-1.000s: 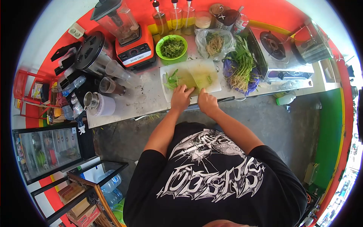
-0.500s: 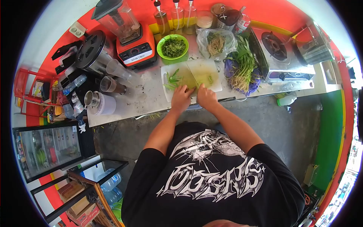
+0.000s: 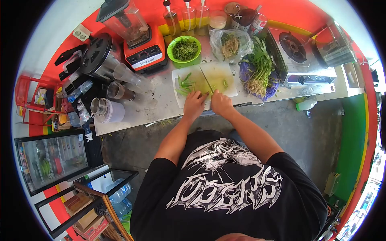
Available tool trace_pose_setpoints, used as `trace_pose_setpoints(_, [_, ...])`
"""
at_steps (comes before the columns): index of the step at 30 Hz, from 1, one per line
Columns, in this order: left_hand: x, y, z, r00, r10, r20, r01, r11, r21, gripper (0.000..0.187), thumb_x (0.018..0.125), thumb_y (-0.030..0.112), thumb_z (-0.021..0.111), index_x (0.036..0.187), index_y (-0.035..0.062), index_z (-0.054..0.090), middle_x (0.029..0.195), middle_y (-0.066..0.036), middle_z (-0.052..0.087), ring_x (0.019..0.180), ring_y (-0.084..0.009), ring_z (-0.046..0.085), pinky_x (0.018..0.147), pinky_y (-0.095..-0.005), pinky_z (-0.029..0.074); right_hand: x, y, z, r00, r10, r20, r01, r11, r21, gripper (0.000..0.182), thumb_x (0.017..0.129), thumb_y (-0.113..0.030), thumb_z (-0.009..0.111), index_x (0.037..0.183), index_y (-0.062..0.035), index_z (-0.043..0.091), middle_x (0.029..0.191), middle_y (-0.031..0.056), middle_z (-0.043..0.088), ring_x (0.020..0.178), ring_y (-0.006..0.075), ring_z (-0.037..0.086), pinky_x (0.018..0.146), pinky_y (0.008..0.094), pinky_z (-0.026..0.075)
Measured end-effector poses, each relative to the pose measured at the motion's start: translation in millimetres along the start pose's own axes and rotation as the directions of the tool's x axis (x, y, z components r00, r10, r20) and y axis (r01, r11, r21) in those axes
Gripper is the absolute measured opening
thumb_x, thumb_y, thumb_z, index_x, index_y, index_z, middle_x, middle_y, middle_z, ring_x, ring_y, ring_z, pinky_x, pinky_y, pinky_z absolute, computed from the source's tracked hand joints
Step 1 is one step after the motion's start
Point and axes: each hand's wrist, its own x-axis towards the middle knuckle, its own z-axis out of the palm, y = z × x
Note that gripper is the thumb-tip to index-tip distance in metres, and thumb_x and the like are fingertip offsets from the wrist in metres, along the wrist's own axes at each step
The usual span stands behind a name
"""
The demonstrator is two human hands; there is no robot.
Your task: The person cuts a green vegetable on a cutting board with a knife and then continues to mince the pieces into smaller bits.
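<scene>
A white cutting board (image 3: 227, 76) lies on the grey counter in front of me. My left hand (image 3: 194, 105) presses down on green leaves (image 3: 185, 84) at the board's left part. My right hand (image 3: 221, 103) grips the handle of a knife (image 3: 206, 81) whose blade stands edge-down on the board, just right of my left fingers. A few chopped green bits (image 3: 224, 84) lie on the board's right half.
Behind the board stand a green bowl of chopped herbs (image 3: 184, 49), an orange blender (image 3: 140, 40), oil bottles (image 3: 185, 18) and a bag of roots (image 3: 230, 45). Leafy greens in a purple basket (image 3: 255, 74) sit right, beside a gas stove (image 3: 299, 54). Cups (image 3: 120, 91) stand left.
The knife blade has turned from lying flat-looking on the board to edge-down; both hands stay at the board's near edge, shifted slightly right.
</scene>
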Motion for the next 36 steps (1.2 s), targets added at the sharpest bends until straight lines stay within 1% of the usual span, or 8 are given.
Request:
trace_pose_setpoints(2, [-1, -2, 3, 1.0, -0.003, -0.012, 0.002, 0.998, -0.061, 0.039, 0.082, 0.007, 0.066, 0.119, 0.0148, 0.073, 0.091, -0.005, 0.056, 0.094, -0.026, 0.058, 0.083, -0.0412, 0.046, -11, -3, 10, 0.997, 0.078, -0.016, -0.077, 0.995, 0.066, 0.026, 0.092, -0.012, 0.06, 0.111, 0.0024, 0.049, 0.103, 0.0267, 0.072, 0.099, 0.0422, 0.072, 0.085, 0.0475, 0.059])
trace_pose_setpoints(6, [0, -3, 2, 1.0, -0.006, -0.017, 0.005, 0.999, -0.054, 0.039, 0.083, 0.006, 0.066, 0.121, 0.012, 0.071, 0.094, -0.005, 0.059, 0.095, -0.027, 0.058, 0.085, -0.0423, 0.047, -8, -2, 9, 0.998, 0.059, -0.015, -0.059, 0.997, 0.048, 0.025, 0.093, -0.013, 0.059, 0.11, 0.0027, 0.05, 0.101, 0.0268, 0.072, 0.099, 0.0428, 0.072, 0.086, 0.0481, 0.058])
trace_pose_setpoints(8, [0, -2, 6, 0.999, -0.027, -0.045, 0.025, 0.999, -0.045, 0.036, 0.083, 0.006, 0.066, 0.119, 0.0092, 0.07, 0.096, -0.006, 0.061, 0.097, -0.0278, 0.059, 0.086, -0.0432, 0.047, 8, 3, 8, 0.999, 0.005, -0.036, -0.002, 0.997, 0.081, 0.029, 0.105, -0.027, 0.048, 0.109, 0.0011, 0.051, 0.101, 0.0294, 0.071, 0.098, 0.0466, 0.07, 0.086, 0.0538, 0.055])
trace_pose_setpoints(11, [0, -3, 8, 0.996, -0.042, -0.074, 0.036, 0.996, -0.078, 0.032, 0.084, 0.006, 0.066, 0.115, 0.0076, 0.069, 0.096, -0.006, 0.062, 0.096, -0.0283, 0.059, 0.087, -0.0431, 0.047, 7, 1, -1, 1.0, 0.001, -0.018, 0.0, 0.998, 0.067, 0.03, 0.105, -0.029, 0.048, 0.109, 0.0011, 0.051, 0.101, 0.029, 0.072, 0.098, 0.0463, 0.071, 0.086, 0.0541, 0.055])
trace_pose_setpoints(17, [1, -4, 1, 0.998, -0.013, -0.062, 0.006, 0.994, -0.107, 0.027, 0.084, 0.007, 0.066, 0.111, 0.0073, 0.069, 0.095, -0.007, 0.063, 0.093, -0.0284, 0.06, 0.084, -0.0424, 0.048, -12, -5, 12, 0.997, 0.082, 0.01, -0.083, 0.993, 0.079, 0.03, 0.105, -0.027, 0.049, 0.11, 0.0022, 0.051, 0.102, 0.0287, 0.072, 0.1, 0.0456, 0.07, 0.088, 0.0526, 0.055])
trace_pose_setpoints(20, [2, -3, 4, 0.996, -0.01, -0.094, 0.001, 0.996, -0.093, 0.026, 0.083, 0.006, 0.066, 0.109, 0.0075, 0.069, 0.094, -0.007, 0.062, 0.093, -0.0283, 0.06, 0.083, -0.0427, 0.048, -3, -4, 11, 0.999, 0.029, -0.018, -0.028, 0.998, 0.063, 0.03, 0.105, -0.027, 0.049, 0.111, 0.0024, 0.051, 0.102, 0.0293, 0.072, 0.099, 0.0455, 0.071, 0.087, 0.0528, 0.055])
trace_pose_setpoints(29, [3, -2, 0, 0.996, -0.01, -0.088, 0.001, 0.995, -0.097, 0.025, 0.083, 0.006, 0.067, 0.108, 0.0078, 0.069, 0.093, -0.008, 0.062, 0.092, -0.029, 0.06, 0.082, -0.0428, 0.047, -13, -2, 13, 0.997, 0.072, 0.0, -0.072, 0.995, 0.063, 0.03, 0.103, -0.028, 0.05, 0.11, 0.0012, 0.052, 0.101, 0.0298, 0.071, 0.098, 0.0461, 0.071, 0.086, 0.0527, 0.056])
trace_pose_setpoints(36, [3, -3, 4, 0.997, -0.022, -0.079, 0.015, 0.996, -0.084, 0.023, 0.083, 0.006, 0.066, 0.107, 0.0072, 0.069, 0.093, -0.008, 0.062, 0.091, -0.0297, 0.06, 0.081, -0.0432, 0.047, 4, 0, 0, 1.0, 0.012, -0.023, -0.01, 0.998, 0.068, 0.028, 0.103, -0.027, 0.05, 0.11, 0.0008, 0.05, 0.1, 0.0294, 0.071, 0.097, 0.0465, 0.071, 0.086, 0.0529, 0.056])
